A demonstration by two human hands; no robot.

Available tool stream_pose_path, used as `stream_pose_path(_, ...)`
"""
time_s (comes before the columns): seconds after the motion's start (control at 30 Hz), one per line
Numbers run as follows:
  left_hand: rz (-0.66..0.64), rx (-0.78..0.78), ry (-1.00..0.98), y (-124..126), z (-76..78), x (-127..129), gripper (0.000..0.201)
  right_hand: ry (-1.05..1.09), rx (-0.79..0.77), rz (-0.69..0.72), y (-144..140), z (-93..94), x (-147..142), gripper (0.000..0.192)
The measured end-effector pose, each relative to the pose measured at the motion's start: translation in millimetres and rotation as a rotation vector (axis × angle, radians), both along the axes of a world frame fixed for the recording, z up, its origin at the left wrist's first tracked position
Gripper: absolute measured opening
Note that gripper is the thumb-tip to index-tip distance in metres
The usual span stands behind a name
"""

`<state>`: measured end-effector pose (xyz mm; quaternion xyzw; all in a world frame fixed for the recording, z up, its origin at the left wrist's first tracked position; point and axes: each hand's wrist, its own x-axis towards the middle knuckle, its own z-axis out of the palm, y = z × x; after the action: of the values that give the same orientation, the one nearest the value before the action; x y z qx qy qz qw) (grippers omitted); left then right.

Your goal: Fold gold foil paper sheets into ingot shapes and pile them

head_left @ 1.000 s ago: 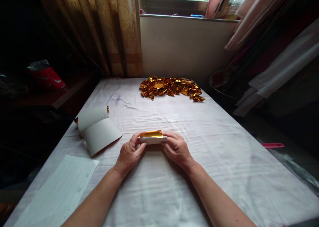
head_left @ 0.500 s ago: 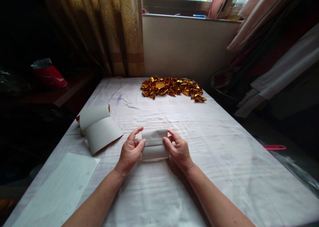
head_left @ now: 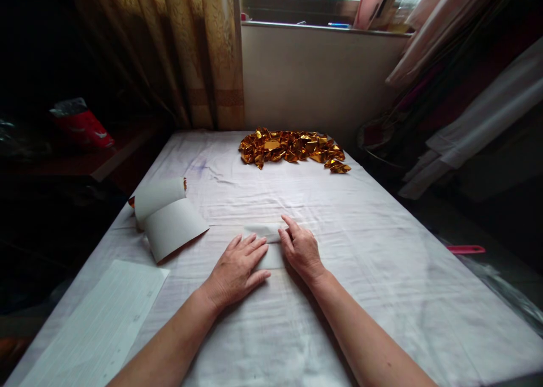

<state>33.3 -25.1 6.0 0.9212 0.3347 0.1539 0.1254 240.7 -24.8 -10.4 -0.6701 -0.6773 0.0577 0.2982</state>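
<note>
A folded sheet of paper (head_left: 270, 241), white side up, lies flat on the white cloth (head_left: 339, 251) in front of me. My left hand (head_left: 238, 269) rests palm down on its left part with fingers spread. My right hand (head_left: 300, 249) presses its right edge with the fingertips. Most of the sheet is hidden under the two hands. A heap of folded gold foil pieces (head_left: 292, 148) sits at the far end of the cloth.
A curled stack of white-backed sheets (head_left: 167, 220) lies to the left of my hands. A lined white sheet (head_left: 97, 325) lies at the near left corner. Curtains and a window sill stand behind. A red bag (head_left: 82, 128) sits on a dark shelf at left.
The sheet was held up between both hands with its gold side showing, then turned white side up. Now it lies flat and my left hand has spread over it.
</note>
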Motion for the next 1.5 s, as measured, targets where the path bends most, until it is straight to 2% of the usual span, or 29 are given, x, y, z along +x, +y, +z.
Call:
stream_pose_path(0.2, 0.105, 0.021, 0.057, -2, -4.3, 2, 0.050, 0.110, -0.084, 0.091, -10, 11.3, 9, 0.039)
stream_pose_path(0.3, 0.153, 0.026, 0.058, -2, -3.5, 1, 0.049, 0.165, -0.118, 0.202, -16, 14.9, 12, 0.046)
stream_pose_path(0.43, 0.163, 0.024, 0.038, -1, -1.7, 0, 0.048, 0.141, -0.085, 0.352, -21, 15.9, 14, 0.057)
stream_pose_path(0.7, 0.124, -0.005, -0.011, 2, -1.8, -6, 0.043, -0.055, -0.019, 0.417, -22, 15.6, 14, 0.023)
stream_pose_path(0.87, 0.086, -0.038, -0.043, 7, -1.7, -10, 0.031, -0.152, 0.056, 0.409, -22, 18.4, 14, 0.012)
stream_pose_path(1.0, 0.094, -0.055, -0.110, 10, -1.1, -11, 0.028, -0.081, 0.069, 0.457, -18, 15.7, 11, 0.011)
stream_pose_path(1.07, 0.107, -0.056, -0.155, 11, -1.0, -11, 0.027, 0.015, 0.043, 0.449, -14, 12.0, 8, 0.014)
stream_pose_path(1.17, 0.130, -0.054, -0.222, 13, -3.1, -10, 0.025, 0.123, -0.005, 0.358, -7, 7.8, 2, 0.014)
stream_pose_path(1.23, 0.164, -0.037, -0.271, 14, -6.4, -10, 0.023, 0.148, -0.031, 0.292, -4, 7.5, -2, 0.011)
stream_pose_path(1.33, 0.227, 0.009, -0.329, 16, -11.3, -11, 0.032, 0.143, -0.047, 0.224, 0, 9.2, -8, 0.007)
stream_pose_path(1.4, 0.229, 0.068, -0.332, 15, -11.8, -11, 0.035, 0.124, -0.050, 0.188, 2, 10.3, -10, 0.007)
stream_pose_path(1.5, 0.185, 0.226, -0.249, 9, -6.6, -8, 0.027, 0.090, -0.048, 0.151, 2, 10.2, -12, 0.009)
